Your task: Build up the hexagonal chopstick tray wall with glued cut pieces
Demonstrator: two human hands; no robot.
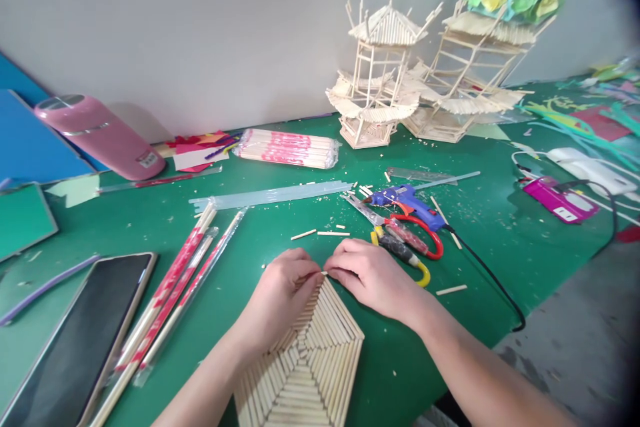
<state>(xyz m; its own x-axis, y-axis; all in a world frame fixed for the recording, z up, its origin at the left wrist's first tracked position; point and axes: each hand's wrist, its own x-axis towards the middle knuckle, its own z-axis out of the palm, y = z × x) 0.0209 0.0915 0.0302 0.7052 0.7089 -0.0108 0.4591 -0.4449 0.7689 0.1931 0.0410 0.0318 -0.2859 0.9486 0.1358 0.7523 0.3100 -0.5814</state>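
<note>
A many-sided panel of short wooden sticks (333, 357), laid in wedges round a centre, lies on the green table in front of me. At its far corner my left hand (283, 290) is closed in a pinch, fingertips on a short wooden stick (325, 273) along the edge. My right hand (367, 273) pinches at the same spot from the other side, its fingertips close to the left ones. Most of that stick is hidden by the fingers. Just beyond the hands lie cut stick pieces (333, 233). The left forearm covers part of the panel's left side.
Right of my hands lie red-handled scissors (430, 237), yellow-and-black pliers (400, 247) and a blue glue gun (413, 203) with its cable. Glue sticks (275, 195) and chopstick packs (286, 148) lie beyond. Left are a phone (85, 340) and pink bottle (100, 137); stick pavilions (383, 80) stand behind.
</note>
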